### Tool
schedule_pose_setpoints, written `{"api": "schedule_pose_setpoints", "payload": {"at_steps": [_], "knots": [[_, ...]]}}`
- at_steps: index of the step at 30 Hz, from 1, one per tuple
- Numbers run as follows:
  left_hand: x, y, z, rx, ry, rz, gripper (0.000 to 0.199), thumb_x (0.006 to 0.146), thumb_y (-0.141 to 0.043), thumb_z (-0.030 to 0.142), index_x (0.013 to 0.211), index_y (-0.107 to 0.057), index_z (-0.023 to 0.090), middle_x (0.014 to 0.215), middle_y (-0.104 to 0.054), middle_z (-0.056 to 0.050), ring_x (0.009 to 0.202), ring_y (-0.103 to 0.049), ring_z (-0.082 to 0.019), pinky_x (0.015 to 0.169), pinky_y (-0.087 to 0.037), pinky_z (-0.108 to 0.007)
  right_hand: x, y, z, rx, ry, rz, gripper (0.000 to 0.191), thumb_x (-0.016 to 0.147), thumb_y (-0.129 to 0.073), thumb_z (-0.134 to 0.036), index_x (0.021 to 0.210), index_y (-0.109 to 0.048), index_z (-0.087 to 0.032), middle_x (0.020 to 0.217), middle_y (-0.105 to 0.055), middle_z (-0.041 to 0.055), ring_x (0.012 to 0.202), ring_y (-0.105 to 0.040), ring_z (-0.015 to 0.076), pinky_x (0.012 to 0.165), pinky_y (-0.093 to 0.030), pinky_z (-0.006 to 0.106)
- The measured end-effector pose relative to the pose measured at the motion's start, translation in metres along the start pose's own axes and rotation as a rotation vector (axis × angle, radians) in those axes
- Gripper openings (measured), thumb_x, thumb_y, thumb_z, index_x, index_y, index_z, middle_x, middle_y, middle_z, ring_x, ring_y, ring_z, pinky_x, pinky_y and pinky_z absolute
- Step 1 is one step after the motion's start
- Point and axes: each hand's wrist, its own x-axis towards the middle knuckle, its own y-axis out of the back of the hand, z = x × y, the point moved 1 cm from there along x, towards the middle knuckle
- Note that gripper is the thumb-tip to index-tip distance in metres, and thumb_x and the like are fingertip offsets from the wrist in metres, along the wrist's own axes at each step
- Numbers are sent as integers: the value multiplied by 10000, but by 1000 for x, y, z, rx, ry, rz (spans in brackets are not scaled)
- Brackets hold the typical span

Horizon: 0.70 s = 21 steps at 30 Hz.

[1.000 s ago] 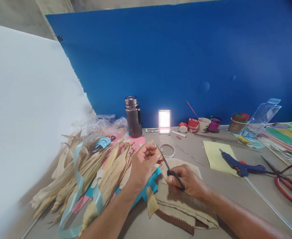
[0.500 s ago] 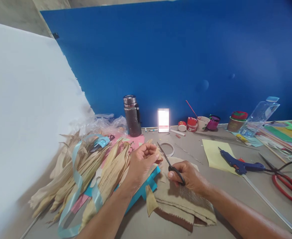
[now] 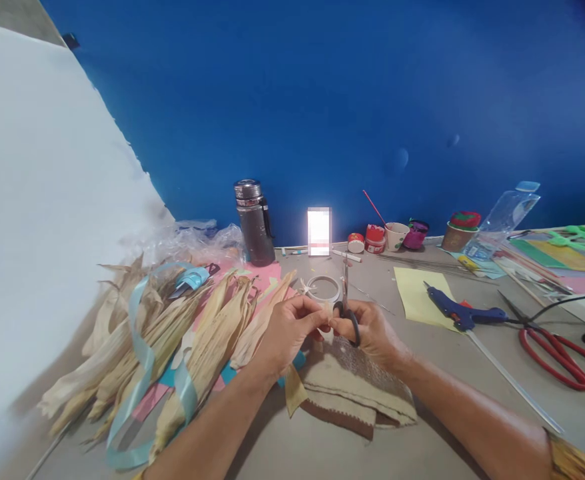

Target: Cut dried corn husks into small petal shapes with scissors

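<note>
Over the folded beige cloth (image 3: 352, 380) my two hands meet at the fingertips. My left hand (image 3: 292, 333) pinches a small pale piece of corn husk (image 3: 328, 311), partly hidden by the fingers. My right hand (image 3: 375, 337) is closed around black-handled scissors (image 3: 345, 275), whose blades point up and away from me. Its thumb and fingertip also touch the husk piece. Just beyond the hands lies a roll of white tape (image 3: 323, 288). Dried corn husks (image 3: 222, 323) are heaped left of my left hand, with a loose husk scrap (image 3: 295, 391) by the cloth.
A light-blue ribbon (image 3: 142, 347) loops over the husks. A dark flask (image 3: 255, 230) and a bright phone screen (image 3: 319, 232) stand at the back. To the right lie a blue glue gun (image 3: 465, 310), red-handled scissors (image 3: 555, 357) and yellow paper (image 3: 412, 293).
My right hand has moved left to meet my left hand, and the scissors have turned from slanting left to nearly upright. The whole view has shifted slightly.
</note>
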Motion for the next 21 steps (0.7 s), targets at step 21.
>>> {"api": "schedule_pose_setpoints", "payload": {"at_steps": [21], "knots": [[-2,0,-7,294,-23,-10,209,764,-625,302,604,-572,179,543,-585,-1,477,-508,-113,496,-399,-228,3,8,2,-145,-21,-132,118,635,-613,-257,624,-575,-147,552,-457,-36,536,-354,90,491,-267,228]]}}
